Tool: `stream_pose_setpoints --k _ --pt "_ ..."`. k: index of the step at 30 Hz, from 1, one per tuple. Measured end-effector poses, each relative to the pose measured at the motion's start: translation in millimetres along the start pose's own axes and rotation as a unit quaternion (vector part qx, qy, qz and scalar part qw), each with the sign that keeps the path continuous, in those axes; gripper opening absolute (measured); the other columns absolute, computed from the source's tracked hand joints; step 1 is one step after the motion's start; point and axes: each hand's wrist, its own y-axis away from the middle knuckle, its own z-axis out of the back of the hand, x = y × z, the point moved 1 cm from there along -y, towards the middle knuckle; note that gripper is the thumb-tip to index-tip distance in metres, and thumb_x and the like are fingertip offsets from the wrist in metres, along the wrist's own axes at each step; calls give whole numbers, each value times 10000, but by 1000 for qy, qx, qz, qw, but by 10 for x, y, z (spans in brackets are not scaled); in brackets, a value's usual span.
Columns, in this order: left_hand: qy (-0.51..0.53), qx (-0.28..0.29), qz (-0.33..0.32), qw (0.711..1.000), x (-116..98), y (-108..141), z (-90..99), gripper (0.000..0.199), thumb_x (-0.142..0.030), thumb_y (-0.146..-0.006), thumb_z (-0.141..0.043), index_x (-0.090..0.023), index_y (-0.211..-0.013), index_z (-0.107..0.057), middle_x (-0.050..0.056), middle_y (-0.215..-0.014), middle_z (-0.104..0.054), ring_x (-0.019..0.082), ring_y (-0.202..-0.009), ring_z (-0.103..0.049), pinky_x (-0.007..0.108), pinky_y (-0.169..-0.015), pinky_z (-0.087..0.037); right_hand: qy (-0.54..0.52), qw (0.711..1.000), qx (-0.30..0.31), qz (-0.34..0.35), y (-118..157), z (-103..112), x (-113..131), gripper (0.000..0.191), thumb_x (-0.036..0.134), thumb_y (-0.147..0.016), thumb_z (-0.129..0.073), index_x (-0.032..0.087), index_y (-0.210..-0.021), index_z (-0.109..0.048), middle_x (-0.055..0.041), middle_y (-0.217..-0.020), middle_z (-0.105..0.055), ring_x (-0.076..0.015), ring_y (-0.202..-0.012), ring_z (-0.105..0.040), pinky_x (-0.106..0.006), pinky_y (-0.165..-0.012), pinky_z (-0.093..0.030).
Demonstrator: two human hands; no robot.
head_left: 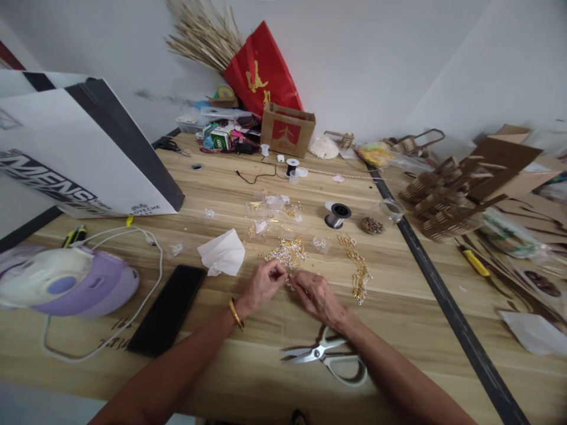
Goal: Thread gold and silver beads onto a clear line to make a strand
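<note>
My left hand [262,285], with a gold bangle [236,314] at its wrist, is closed in a pinch in front of a pile of small gold and clear beads [289,252]. Just right of it, my right hand [318,293] has its fingers bent and pressed together. The fingertips of both hands almost meet over a few tiny shiny pieces; what they pinch is too small to make out. Below my right wrist lies a pair of scissors [318,353] with pale handles, blades slightly apart. A gold chain of beads [359,273] rests to the right.
Small bead bags [271,203] and a wire spool [338,216] sit beyond the pile. At left are a folded white tissue [222,252], a black phone [168,310], a purple-white device [84,283] and a large box [88,153]. Woven baskets [438,198] and a yellow cutter [475,261] lie right.
</note>
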Motion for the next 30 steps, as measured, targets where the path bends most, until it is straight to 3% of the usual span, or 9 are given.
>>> stream_pose_setpoints --k 6,11,16,25,30 --pt "-2 1 -2 1000 -28 -6 13 101 -213 -763 -590 -148 -692 -558 14 -654 -592 133 -633 -551 237 -616 -442 -67 996 -11 -61 -14 11 2 240 268 -917 -407 189 -711 -502 1 -619 -487 -121 -539 -426 -238 -518 -326" --pt "-5 15 -13 1000 -55 -16 18 113 -240 -784 -583 -155 -717 -550 6 -679 -586 135 -659 -552 239 -641 -437 -125 983 -32 -129 -14 9 -34 176 311 -887 -466 169 -843 -560 51 -538 -409 -97 -472 -352 -214 -461 -282" --pt "-12 25 -17 999 -73 -14 13 107 -229 -796 -570 -159 -722 -539 -9 -666 -562 129 -640 -531 232 -626 -418 -137 975 -37 -169 -21 9 -63 172 317 -866 -492 162 -859 -565 68 -513 -375 -92 -464 -343 -210 -464 -275" --pt "0 66 -24 998 -95 8 6 92 -228 -825 -562 -156 -768 -569 3 -714 -585 138 -700 -556 234 -662 -423 -224 953 -7 -204 -24 -34 -126 187 328 -834 -548 154 -806 -609 73 -536 -298 -85 -491 -279 -217 -476 -227" --pt "63 89 0 994 -116 -4 7 139 -270 -807 -596 -145 -749 -576 -2 -691 -568 124 -655 -547 235 -634 -432 -302 927 -5 -221 -48 -10 -112 253 397 -803 -593 148 -758 -600 77 -522 -312 -76 -475 -261 -215 -461 -198"
